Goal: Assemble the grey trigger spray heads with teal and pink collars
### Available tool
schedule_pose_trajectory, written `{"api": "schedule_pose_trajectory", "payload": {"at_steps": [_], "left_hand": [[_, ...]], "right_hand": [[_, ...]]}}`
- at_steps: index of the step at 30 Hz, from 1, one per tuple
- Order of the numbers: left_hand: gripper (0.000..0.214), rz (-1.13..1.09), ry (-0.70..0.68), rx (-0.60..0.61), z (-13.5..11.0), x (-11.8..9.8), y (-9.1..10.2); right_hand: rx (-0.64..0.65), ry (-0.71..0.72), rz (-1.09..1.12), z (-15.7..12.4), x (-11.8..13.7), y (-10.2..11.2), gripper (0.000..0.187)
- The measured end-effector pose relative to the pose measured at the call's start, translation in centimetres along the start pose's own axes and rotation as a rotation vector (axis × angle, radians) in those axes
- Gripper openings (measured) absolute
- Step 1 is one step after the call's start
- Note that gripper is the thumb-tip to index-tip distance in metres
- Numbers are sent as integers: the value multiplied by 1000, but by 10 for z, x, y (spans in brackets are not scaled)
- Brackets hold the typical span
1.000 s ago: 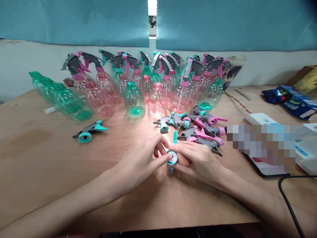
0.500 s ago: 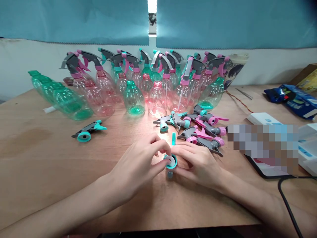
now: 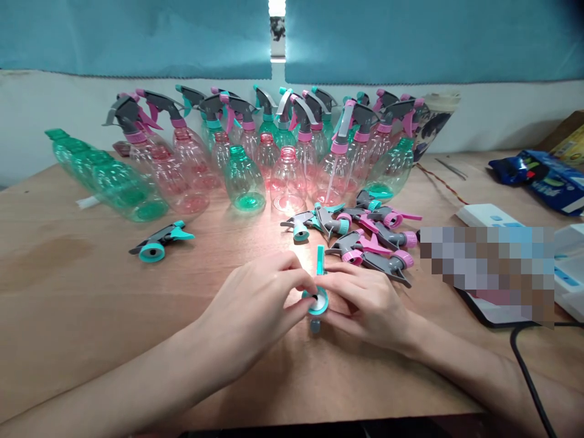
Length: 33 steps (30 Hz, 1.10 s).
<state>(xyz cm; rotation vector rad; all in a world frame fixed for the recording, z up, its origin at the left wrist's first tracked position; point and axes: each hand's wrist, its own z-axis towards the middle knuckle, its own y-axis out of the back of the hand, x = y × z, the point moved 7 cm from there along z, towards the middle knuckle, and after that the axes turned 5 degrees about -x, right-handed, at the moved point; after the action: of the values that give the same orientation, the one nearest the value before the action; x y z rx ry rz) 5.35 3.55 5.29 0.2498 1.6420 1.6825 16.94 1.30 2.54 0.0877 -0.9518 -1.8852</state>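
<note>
Teal spray head (image 3: pixel 316 299) is held low over the tabletop (image 3: pixel 68 292), centre-front, between both hands. Its round collar is turned toward the camera, its trigger is stuck up behind, and a small grey end is seen below.

The left hand (image 3: pixel 255 304) is curled, not spread. Thumb & forefinger are pinched together on the collar's rim, w/ the other fingers tucked in behind.

The right hand (image 3: pixel 365 301) is closed on the piece from the other side, fingers bent over it. The palm side is hidden, so how tight the grip is can't be told.

Just beyond the right hand, loose spray heads (image 3: pixel 365 234), grey w/ pink or teal parts, are heaped on the tabletop, close to the knuckles but apart from them. A single spray head (image 3: pixel 157 243) is laid well off to the left.

At the back, a row of bottles (image 3: pixel 283 176), clear pink & green, is stood upright. Most are capped w/ sprayers; two at the front are w/o. At left-back, green bottles (image 3: pixel 109 185) are laid on their sides. A black cable (image 3: pixel 524 365) is seen at the right edge.
</note>
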Motion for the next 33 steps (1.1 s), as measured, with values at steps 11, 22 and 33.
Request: {"api": "schedule_pose_trajectory", "payload": {"at_steps": [11, 22, 33], "left_hand": [[5, -30, 11, -69, 2, -3, -5], [5, -107, 9, -96, -5, -7, -8], [17, 140, -73, -263, -19, -7, 0]], "right_hand": [[-54, 13, -24, 5, 2, 6, 13], [-52, 53, -44, 2, 5, 5, 13], [-98, 32, -115, 3, 7, 7, 19]]}}
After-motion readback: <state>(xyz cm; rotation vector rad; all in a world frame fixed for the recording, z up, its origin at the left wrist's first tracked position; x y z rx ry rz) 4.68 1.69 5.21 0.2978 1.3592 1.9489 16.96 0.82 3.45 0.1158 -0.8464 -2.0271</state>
